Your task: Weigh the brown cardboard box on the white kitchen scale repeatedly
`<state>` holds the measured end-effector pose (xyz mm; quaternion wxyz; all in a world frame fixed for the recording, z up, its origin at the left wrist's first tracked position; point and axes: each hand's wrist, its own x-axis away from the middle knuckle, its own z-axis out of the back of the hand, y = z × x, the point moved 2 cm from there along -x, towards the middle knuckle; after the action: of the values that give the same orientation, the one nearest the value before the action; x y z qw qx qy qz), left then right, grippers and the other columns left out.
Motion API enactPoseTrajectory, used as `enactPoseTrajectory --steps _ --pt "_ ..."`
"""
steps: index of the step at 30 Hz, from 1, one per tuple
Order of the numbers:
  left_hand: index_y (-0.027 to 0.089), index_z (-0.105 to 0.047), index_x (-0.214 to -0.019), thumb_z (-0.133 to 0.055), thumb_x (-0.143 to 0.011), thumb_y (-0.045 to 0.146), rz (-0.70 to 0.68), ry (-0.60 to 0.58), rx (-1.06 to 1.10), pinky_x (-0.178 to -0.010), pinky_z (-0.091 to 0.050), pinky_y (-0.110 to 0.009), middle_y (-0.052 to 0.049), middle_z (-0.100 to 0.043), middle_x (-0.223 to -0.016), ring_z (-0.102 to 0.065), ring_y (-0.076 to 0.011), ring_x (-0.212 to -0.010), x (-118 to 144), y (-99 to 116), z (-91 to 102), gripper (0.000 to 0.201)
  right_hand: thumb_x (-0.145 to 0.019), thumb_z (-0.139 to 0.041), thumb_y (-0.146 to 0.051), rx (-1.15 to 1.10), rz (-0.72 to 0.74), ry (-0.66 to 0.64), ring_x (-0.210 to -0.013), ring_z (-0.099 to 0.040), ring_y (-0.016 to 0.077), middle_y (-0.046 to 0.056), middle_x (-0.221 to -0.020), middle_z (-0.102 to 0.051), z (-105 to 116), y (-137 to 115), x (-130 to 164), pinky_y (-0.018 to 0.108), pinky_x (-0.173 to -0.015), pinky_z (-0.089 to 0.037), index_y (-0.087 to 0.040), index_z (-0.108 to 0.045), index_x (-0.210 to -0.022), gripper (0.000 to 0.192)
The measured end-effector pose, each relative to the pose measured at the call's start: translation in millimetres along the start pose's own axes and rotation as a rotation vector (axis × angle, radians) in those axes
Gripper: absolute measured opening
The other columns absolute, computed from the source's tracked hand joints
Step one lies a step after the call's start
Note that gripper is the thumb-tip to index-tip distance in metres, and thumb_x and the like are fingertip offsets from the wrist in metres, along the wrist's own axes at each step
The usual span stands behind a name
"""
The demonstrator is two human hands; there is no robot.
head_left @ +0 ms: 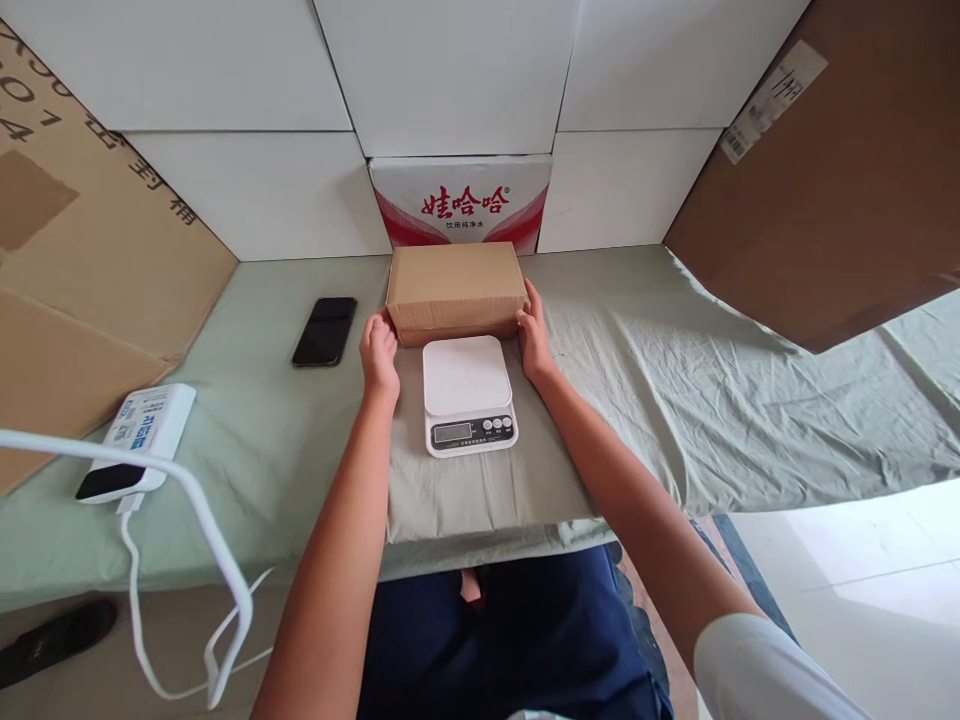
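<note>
Cardboard box (456, 290) sat on the cloth just behind the scale (469, 392), not yet on it. Left hand (379, 355) and right hand (534, 338) pressed its two ends, fingers partly curled; the weighing looked still ahead.

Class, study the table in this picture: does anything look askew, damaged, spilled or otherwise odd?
Nothing is spilled or damaged. The green cloth is wrinkled on the right. The smartphone lies at a slant. The left hand and right hand grip the cardboard box squarely behind the kitchen scale.
</note>
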<state>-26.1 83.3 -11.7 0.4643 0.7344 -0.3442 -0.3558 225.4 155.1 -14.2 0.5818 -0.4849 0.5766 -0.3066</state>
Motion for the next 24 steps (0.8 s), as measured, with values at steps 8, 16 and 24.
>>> enactPoseTrajectory --steps 8,16,24 --pt "0.028 -0.070 -0.119 -0.059 -0.082 0.068 0.017 0.028 0.002 -0.117 -0.036 -0.041 -0.014 -0.062 -0.142 -0.053 -0.0251 -0.138 7 4 1.3 0.055 -0.088 -0.050 -0.061 0.007 -0.002 -0.002 -0.149 -0.040 0.0247 0.002 -0.159 -0.044 1 -2 2 0.057 -0.124 -0.027 -0.035 -0.028 -0.153 0.073" --pt "0.026 -0.071 -0.121 -0.064 -0.078 0.067 0.084 0.065 0.007 -0.119 -0.034 -0.045 -0.015 -0.062 -0.143 -0.049 -0.0288 -0.142 8 -2 -0.7 0.059 -0.089 -0.051 -0.057 0.013 0.035 -0.028 -0.149 -0.039 0.0252 0.002 -0.160 -0.043 -4 -10 4 0.053 -0.126 -0.028 -0.031 -0.033 -0.152 0.071" --pt "0.018 -0.065 -0.133 -0.064 -0.080 0.065 -0.104 0.025 -0.055 -0.116 -0.039 -0.041 -0.017 -0.061 -0.143 -0.052 -0.0299 -0.139 17 15 -1.6 0.071 -0.090 -0.055 -0.061 0.122 0.211 -0.017 -0.156 -0.026 0.0286 0.002 -0.167 -0.030 -8 -36 15 0.048 -0.129 -0.022 -0.030 -0.032 -0.155 0.076"
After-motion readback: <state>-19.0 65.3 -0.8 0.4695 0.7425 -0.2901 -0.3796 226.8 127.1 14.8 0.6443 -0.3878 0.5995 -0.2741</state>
